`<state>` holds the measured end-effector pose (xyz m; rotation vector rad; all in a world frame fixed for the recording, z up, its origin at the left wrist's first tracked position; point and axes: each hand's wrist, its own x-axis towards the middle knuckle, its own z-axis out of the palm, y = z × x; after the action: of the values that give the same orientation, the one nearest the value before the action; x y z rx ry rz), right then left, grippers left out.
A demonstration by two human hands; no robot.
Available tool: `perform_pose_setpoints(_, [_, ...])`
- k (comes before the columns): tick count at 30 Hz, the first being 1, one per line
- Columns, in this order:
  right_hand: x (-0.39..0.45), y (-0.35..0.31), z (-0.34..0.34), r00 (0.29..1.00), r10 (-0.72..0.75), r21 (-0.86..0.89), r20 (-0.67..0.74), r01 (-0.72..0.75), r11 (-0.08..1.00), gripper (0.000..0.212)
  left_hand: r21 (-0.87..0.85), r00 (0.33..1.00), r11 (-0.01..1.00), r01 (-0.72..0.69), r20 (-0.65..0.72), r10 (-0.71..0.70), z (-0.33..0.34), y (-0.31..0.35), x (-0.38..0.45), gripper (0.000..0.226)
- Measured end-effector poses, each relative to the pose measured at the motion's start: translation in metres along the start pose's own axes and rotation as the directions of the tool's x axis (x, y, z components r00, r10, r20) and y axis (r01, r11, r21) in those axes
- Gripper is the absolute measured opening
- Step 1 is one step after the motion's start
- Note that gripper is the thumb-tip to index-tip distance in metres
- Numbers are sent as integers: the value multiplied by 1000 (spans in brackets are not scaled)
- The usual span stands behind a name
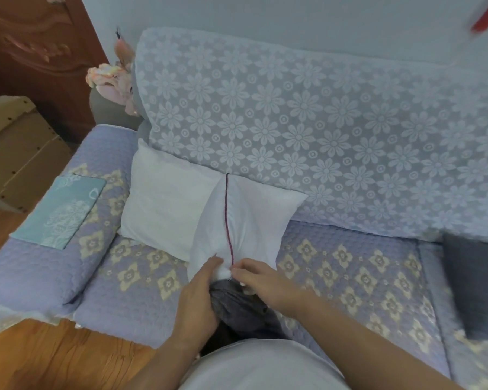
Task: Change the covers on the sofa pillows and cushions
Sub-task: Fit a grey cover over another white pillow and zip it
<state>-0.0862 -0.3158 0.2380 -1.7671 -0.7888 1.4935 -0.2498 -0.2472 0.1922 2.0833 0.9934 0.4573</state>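
Nearest, just under both grips, a bunched grey cover (237,302), gathered against the sofa seat's (335,277) front edge. Left grip (200,294) curled round the near end of the white pillow (245,220), thumb and fingers closed on the cloth. Right grip (262,280) beside it, fingertips pinching the same end right at the foot of the dark red seam (227,218). Beyond the grips, the pillow stretching away over the seat, seam running up its middle. Left of that and partly beneath it, a second white pillow (164,198). Far left of the grips, a folded teal cloth (59,209) on the armrest (40,263). Far right, a dark grey cushion (476,285). Farthest, the lace-draped backrest (307,114).
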Motion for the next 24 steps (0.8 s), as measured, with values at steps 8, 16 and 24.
perform_pose_setpoints(8, [-9,33,2,997,-57,-144,-61,47,989,54,-59,994,996,61,93,-55,5,8,9,15])
perform_pose_setpoints(16, [-18,40,-3,979,-191,-265,-76,165,950,58,-203,977,956,213,30,-211,3,23,13,26])
perform_pose_setpoints(24, [-8,42,-9,836,-512,-570,-195,328,753,31,-284,902,886,367,342,-264,-12,28,28,36])
